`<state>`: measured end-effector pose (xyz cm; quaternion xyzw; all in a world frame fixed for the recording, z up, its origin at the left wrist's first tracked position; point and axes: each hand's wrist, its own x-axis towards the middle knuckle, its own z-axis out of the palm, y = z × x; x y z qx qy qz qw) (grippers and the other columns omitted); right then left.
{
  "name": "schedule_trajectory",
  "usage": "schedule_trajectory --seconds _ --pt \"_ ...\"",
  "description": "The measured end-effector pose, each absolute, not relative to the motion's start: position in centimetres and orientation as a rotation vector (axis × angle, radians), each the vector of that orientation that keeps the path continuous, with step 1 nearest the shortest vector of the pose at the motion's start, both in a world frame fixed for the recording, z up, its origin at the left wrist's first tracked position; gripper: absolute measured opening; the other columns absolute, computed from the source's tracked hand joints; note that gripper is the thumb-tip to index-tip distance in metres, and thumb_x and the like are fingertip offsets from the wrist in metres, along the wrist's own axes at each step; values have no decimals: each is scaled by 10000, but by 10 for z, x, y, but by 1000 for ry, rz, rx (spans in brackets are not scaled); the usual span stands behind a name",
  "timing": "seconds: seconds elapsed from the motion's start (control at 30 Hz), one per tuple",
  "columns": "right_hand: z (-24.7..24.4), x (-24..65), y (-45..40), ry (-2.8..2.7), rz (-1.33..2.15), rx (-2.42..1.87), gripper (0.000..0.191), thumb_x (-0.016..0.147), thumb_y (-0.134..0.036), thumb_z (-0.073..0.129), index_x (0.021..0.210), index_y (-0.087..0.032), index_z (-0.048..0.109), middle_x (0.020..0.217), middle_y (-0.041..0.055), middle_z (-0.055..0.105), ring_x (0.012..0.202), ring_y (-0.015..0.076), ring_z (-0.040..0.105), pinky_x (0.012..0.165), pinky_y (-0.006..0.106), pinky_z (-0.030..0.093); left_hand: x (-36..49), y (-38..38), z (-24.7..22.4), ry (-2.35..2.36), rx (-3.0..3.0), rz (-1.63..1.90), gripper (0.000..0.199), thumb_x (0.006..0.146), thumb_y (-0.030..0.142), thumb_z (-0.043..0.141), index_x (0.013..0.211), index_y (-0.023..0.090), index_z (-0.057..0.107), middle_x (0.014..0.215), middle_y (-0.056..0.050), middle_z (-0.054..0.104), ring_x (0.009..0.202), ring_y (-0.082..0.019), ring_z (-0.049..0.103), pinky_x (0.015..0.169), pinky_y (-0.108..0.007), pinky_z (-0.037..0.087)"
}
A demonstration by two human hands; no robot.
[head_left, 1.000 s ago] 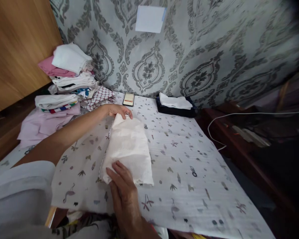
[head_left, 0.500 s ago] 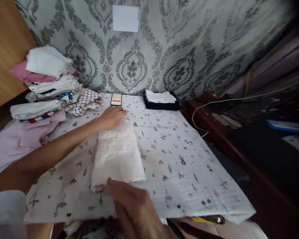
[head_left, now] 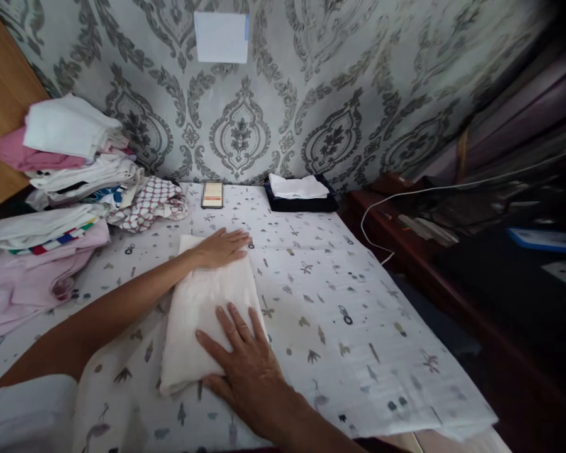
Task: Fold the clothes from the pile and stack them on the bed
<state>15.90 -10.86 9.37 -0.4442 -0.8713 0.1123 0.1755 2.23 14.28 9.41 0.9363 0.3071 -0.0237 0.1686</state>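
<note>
A desk (head_left: pixel 339 365) draped in a white printed sheet stands with its far edge against a wall (head_left: pixel 240 132) papered in grey medallions, where a pale blank panel (head_left: pixel 221 38) hangs. Piled clothes (head_left: pixel 89 173) crowd the far left corner; a phone-like device (head_left: pixel 212 196) lies at the far edge, and a dark folded bundle (head_left: pixel 302 204) topped with white fabric sits at the far right corner. Beyond the right edge, a white cable (head_left: pixel 364 223) loops over reddish-brown furniture (head_left: pixel 382 239).

The upper right is too dark to make out, the lowest pink garment (head_left: pixel 14 289) is cut off, and the right forearm covers part of the desk's near edge.

The folded white cloth (head_left: pixel 193 308) lies left of the desk's middle, beneath both palms. The left grip (head_left: pixel 221 248) rests flat across its far end, fingers extended; the right grip (head_left: pixel 252 362) spreads over its near right corner, hiding it. Neither pinches anything.
</note>
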Motion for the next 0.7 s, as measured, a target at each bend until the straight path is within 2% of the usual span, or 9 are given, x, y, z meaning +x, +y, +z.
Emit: schedule_trajectory --seconds 0.13,0.33,0.4,0.5,0.6,0.7 --pt "95 161 -111 -2462 361 -1249 620 935 -495 626 1512 -379 432 1639 90 324 1529 336 225 1192 650 244 24 175 91 981 2607 36 698 1011 591 231 1607 232 181 1697 -89 139 1571 -239 40 1232 -494 0" --pt "111 158 -118 -2492 420 -1178 591 932 -540 608 1479 -350 487 1605 101 392 1518 341 259 1188 661 233 13 174 114 1113 2481 260 637 1033 511 185 1573 188 287 1656 -112 294 1517 -213 269 1230 -407 106" --pt "118 150 -118 -2522 409 -1079 606 939 -555 588 1490 -334 469 1602 91 400 1526 314 245 1214 639 183 0 153 126 1055 2530 219 620 1036 535 182 1560 236 327 1659 -78 297 1523 -210 254 1235 -417 55" --pt "116 134 -116 -2586 383 -878 607 952 -569 555 1485 -292 467 1602 83 403 1529 262 249 1246 572 145 -24 111 130 888 2624 41 598 1031 584 221 1568 335 300 1689 -15 208 1554 -211 159 1233 -426 -37" --pt "106 125 -114 -2615 403 -804 597 967 -568 528 1470 -249 478 1583 83 436 1522 235 266 1259 518 142 -44 83 117 875 2686 -24 613 1027 592 250 1585 339 258 1697 -24 156 1565 -219 109 1233 -428 -47" --pt "104 127 -119 -2650 466 -804 613 984 -585 475 1485 -232 458 1595 81 416 1536 238 219 1266 500 118 -50 84 103 960 2743 32 608 1033 566 256 1589 322 253 1691 -41 183 1562 -231 132 1236 -454 -20"
